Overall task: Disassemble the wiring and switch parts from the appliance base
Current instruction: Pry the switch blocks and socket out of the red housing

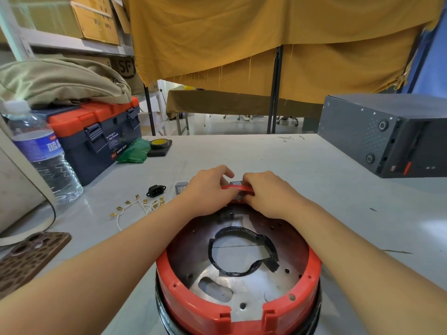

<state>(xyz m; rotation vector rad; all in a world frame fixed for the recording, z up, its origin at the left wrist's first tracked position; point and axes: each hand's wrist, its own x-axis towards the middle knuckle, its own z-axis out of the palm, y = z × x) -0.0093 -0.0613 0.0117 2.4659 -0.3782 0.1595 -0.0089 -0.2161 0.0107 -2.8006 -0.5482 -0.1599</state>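
Note:
The red round appliance base (183,296) lies upside down in front of me, its metal inner plate and a black taped ring showing. My left hand (208,187) and my right hand (263,192) both grip the far rim, their fingers curled round a small grey switch part (235,183) set into it. Left of the base lie a loose grey switch (181,187), a black power socket (156,191) and white wires with brass terminals (139,206).
A water bottle (41,151) and an orange-and-navy toolbox (96,131) stand at the left. A green bag (134,151) and yellow tape roll (159,143) lie behind the wires. A phone (26,259) is near left, a dark metal case (387,134) at right.

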